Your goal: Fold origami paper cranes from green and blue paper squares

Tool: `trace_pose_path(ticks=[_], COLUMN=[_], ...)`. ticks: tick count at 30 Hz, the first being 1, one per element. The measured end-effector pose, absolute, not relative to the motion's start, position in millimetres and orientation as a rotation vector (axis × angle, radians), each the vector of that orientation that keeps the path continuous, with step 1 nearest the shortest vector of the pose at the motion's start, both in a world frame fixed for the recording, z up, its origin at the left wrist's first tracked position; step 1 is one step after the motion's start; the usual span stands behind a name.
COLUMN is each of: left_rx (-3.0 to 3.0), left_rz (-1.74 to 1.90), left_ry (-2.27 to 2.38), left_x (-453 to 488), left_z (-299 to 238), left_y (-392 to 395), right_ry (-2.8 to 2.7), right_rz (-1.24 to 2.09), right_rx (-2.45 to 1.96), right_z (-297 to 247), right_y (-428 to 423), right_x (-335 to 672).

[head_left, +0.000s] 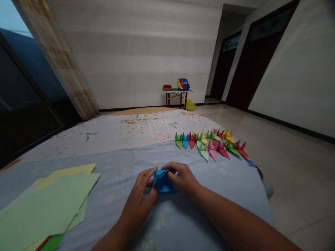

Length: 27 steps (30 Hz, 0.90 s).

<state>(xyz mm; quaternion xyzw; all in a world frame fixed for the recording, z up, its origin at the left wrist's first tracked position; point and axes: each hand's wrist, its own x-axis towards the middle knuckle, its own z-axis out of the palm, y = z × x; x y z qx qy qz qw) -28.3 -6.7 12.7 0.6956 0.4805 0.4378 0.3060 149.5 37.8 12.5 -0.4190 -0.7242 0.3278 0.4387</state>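
A folded piece of blue paper (162,182) lies on the light blue cloth (222,177) in front of me. My left hand (140,197) pinches its left side with thumb and fingers. My right hand (183,178) presses on its upper right edge with curled fingers. Both hands are closed on the paper. Further back right, several finished paper cranes (210,143) in green, blue, red, pink and yellow lie in a row on the cloth.
A stack of light green and yellow paper sheets (44,205) lies at the left. A floral sheet (125,130) covers the far part of the surface. A small table (177,94) with coloured items stands by the far wall. Bare floor lies to the right.
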Motion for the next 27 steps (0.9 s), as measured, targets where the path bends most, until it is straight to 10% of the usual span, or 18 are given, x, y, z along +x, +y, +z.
trace_pose_path(ticks=[11, 27], left_rx=[1.618, 0.962], left_rz=[1.156, 1.175], left_ry=[1.198, 1.254], left_x=[-31, -20], left_z=[17, 41], left_y=[-4, -6], right_ry=[-1.416, -1.761], right_rz=[1.241, 0.680], right_rx=[-0.981, -0.773], right_z=[5, 14], right_y=[44, 30], right_x=[146, 146])
